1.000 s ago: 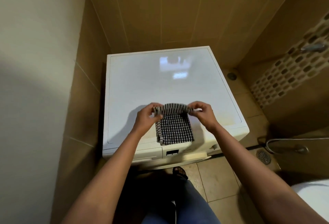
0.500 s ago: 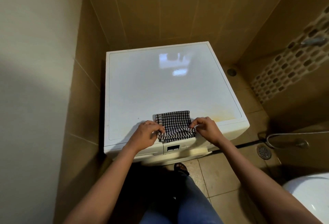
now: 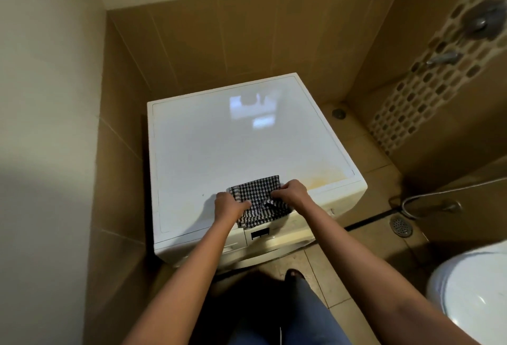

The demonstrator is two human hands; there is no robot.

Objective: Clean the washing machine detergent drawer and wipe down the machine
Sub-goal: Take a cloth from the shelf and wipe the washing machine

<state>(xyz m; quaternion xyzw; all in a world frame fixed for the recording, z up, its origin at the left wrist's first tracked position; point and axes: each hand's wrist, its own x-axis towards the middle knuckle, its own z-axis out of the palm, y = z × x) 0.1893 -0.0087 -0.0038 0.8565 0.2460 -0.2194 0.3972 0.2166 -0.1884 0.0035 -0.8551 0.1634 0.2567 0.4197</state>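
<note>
**Folding cloth at washer's front edge**

Cloth lies on washer top at the front edge, its near end bunched and overhanging. Left hand and right hand each pinch a side, fingers curled on the fabric. Best: flatten it into a firm pad, then work on the yellow stain just right. Drawer looks shut.
</note>
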